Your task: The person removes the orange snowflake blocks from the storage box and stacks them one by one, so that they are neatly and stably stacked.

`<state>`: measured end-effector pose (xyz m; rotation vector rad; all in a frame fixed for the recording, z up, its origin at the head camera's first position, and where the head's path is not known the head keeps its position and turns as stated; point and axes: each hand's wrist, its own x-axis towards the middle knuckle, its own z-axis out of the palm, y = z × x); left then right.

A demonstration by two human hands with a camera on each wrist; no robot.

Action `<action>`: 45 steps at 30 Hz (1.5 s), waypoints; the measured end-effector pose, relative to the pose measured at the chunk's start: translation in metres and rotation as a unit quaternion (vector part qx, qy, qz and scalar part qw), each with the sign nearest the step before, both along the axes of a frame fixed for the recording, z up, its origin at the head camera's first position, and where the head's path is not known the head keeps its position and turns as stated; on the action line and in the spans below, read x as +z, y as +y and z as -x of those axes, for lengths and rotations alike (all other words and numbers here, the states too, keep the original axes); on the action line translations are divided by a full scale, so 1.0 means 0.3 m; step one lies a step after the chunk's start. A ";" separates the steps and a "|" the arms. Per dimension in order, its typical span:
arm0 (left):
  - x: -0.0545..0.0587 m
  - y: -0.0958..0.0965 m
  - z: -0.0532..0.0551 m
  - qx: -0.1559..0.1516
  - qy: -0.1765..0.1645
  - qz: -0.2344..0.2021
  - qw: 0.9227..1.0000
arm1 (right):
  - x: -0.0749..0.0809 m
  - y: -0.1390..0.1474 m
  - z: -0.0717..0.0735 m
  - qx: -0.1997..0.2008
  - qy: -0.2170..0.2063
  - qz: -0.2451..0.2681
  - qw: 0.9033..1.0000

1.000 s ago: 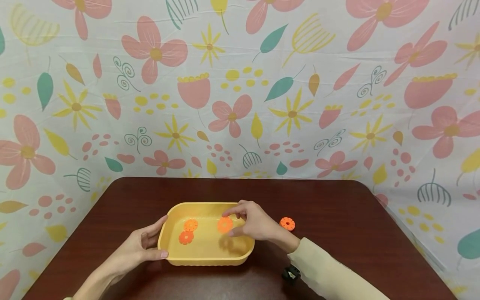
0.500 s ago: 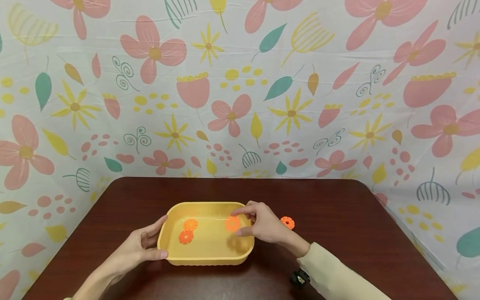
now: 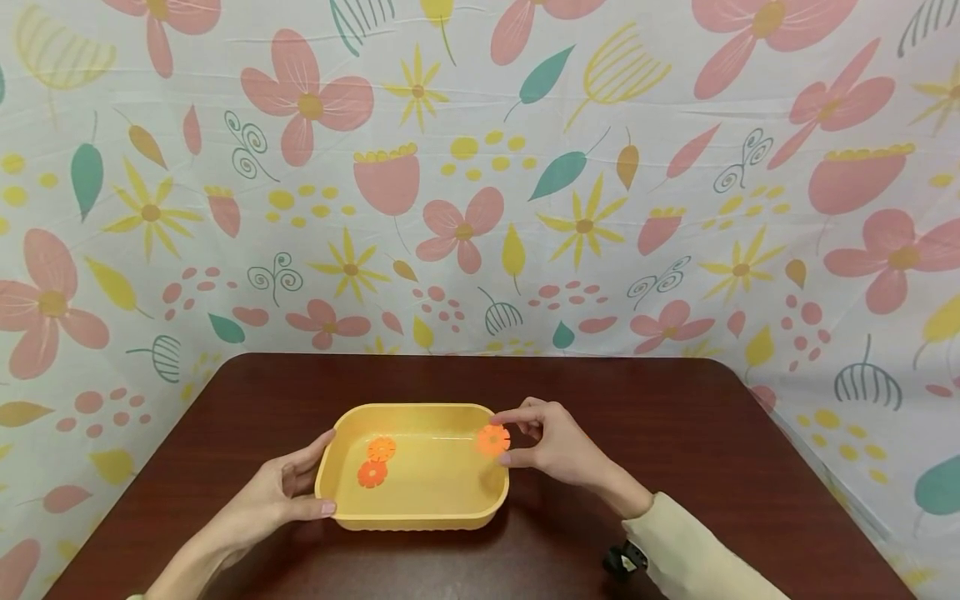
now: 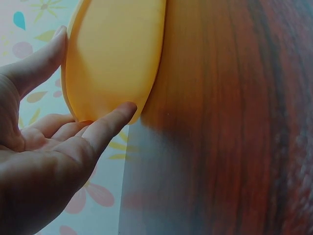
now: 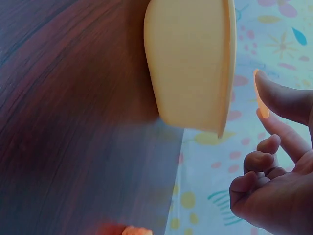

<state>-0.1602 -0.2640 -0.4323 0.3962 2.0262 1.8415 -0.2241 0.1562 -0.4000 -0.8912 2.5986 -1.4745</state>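
Note:
A yellow plastic tray point(image 3: 420, 523) with rounded corners rests on the table. My left hand point(image 3: 273, 492) holds it by the left end, thumb on the near side and fingers round the far side. Inside lie two orange notched discs, a lighter one point(image 3: 382, 449) and a deeper orange one point(image 3: 372, 474), edge to edge. Over the tray's right rim, my right hand point(image 3: 562, 446) pinches another orange notched disc point(image 3: 493, 439) between thumb and index finger. The right wrist view shows that disc point(image 5: 261, 94) edge-on, above the rim, with the other fingers curled.
Another orange disc point(image 5: 137, 230) lies on the table to the right of the tray; the right hand hides it in the head view. The dark brown wooden table point(image 3: 720, 483) ends at a flower-printed cloth point(image 3: 480, 167) behind it. A black wrist device point(image 3: 625, 559) sits at the right sleeve.
My right hand has moved right with the pinched disc, from over the tray's inside to its right rim, covering the loose disc on the table. My left hand and the tray stay put.

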 end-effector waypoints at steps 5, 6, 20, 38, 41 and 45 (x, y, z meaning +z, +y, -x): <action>-0.001 -0.002 -0.002 -0.004 -0.001 -0.003 1.000 | 0.004 0.038 0.000 -0.010 -0.011 -0.008 1.000; -0.001 -0.002 -0.002 -0.005 -0.001 -0.003 1.000 | 0.005 0.046 0.000 -0.013 -0.014 -0.010 1.000; 0.000 -0.005 -0.007 -0.009 0.001 -0.011 1.000 | -0.011 0.161 -0.006 -0.052 -0.038 -0.013 0.998; 0.002 -0.001 -0.002 -0.006 0.006 -0.008 1.000 | -0.075 0.300 0.018 -0.090 -0.047 -0.018 0.995; 0.003 0.000 -0.002 -0.005 0.004 -0.008 1.000 | -0.085 0.323 0.022 -0.092 -0.049 -0.016 0.994; 0.003 0.000 0.000 -0.002 0.005 -0.006 1.000 | -0.092 0.351 0.033 -0.098 -0.045 -0.018 0.994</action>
